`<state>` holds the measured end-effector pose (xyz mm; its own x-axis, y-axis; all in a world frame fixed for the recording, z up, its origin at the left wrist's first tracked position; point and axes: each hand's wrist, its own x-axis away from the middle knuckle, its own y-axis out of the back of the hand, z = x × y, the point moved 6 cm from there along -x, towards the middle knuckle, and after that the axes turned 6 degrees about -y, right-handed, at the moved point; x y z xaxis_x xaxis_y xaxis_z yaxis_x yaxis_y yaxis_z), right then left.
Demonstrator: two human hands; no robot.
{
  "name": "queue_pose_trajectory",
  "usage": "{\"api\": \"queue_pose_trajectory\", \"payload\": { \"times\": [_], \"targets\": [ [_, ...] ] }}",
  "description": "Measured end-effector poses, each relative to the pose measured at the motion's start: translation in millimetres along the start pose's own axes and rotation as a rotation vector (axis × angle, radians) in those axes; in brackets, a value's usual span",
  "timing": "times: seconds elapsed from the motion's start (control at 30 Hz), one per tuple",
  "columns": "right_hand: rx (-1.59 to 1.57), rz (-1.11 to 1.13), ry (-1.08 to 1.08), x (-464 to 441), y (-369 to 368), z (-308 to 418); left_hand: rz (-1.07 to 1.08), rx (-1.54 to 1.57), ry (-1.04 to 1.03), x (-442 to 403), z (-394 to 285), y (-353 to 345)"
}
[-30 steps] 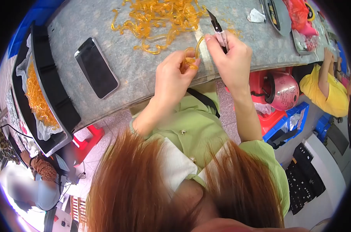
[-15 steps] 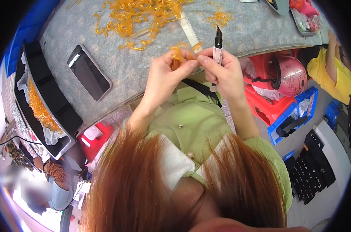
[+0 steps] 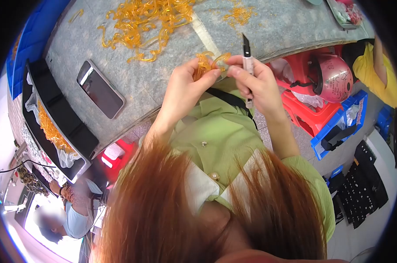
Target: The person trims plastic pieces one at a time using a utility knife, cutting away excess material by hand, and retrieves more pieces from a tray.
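My left hand pinches a curled, translucent orange plastic piece near the table's front edge. Close beside it, my right hand is wrapped round a utility knife with a black blade end pointing away from me. The right thumb and forefinger are near the orange piece's right end; whether they touch it is unclear. Beyond my hands a tangled pile of orange pieces lies on the grey table, with small orange scraps to its right.
A phone lies left of my hands. Further left, a black tray holds more orange pieces. A pink helmet and a red stool are at the right, near a blue crate. Two other people are at the sides.
Both hands have shifted slightly, and the knife has turned more upright in my right hand. The view has swung, so the pile and table items appear further left.
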<state>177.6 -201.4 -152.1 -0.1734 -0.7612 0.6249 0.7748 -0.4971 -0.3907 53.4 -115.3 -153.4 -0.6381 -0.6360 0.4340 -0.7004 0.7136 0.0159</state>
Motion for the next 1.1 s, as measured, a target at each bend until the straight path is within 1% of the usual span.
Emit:
{"api": "queue_pose_trajectory", "payload": {
  "times": [0.1, 0.17, 0.2, 0.27, 0.3, 0.33, 0.37, 0.4, 0.5, 0.53, 0.63, 0.7, 0.8, 1.1],
  "targets": [
    [-0.052, 0.002, 0.068, -8, -5, -11, -0.008, 0.023, 0.026, 0, 0, -1],
    [-0.162, -0.009, 0.073, -8, -7, -14, -0.024, 0.056, 0.023, 1, -2, -3],
    [-0.194, -0.019, 0.073, -8, -9, -14, -0.081, 0.121, -0.011, 2, -5, -5],
    [-0.205, -0.001, 0.065, -5, -7, -16, -0.122, 0.061, -0.055, -2, -1, -4],
    [-0.173, -0.067, 0.091, -1, 0, -16, -0.143, 0.032, -0.07, -2, 1, -3],
    [-0.14, -0.13, 0.125, 3, 6, -13, -0.141, -0.099, -0.068, -3, 0, 0],
    [-0.104, -0.192, 0.162, 7, 13, -8, -0.138, -0.228, -0.07, -5, -3, 4],
    [0.105, -0.222, 0.133, 13, 28, -8, -0.135, -0.358, -0.07, -7, -6, 6],
    [0.815, -0.239, 0.31, 33, 36, 8, -0.1, -0.529, -0.095, -11, -10, 5],
    [0.838, -0.243, 0.248, 37, 30, 12, -0.108, -0.505, -0.105, -12, -11, 4],
    [0.993, -0.246, 0.472, 38, 18, 14, -0.113, -0.436, -0.122, -16, -11, 1],
    [1.04, -0.261, 0.464, 35, 13, 15, -0.096, -0.395, -0.107, -19, -6, 4],
    [1.083, -0.256, 0.506, 32, 6, 14, -0.05, -0.493, -0.09, -24, -9, 5],
    [1.119, -0.237, 0.527, 29, 2, 8, -0.096, -0.531, -0.108, -21, -11, 2]
  ]
}}
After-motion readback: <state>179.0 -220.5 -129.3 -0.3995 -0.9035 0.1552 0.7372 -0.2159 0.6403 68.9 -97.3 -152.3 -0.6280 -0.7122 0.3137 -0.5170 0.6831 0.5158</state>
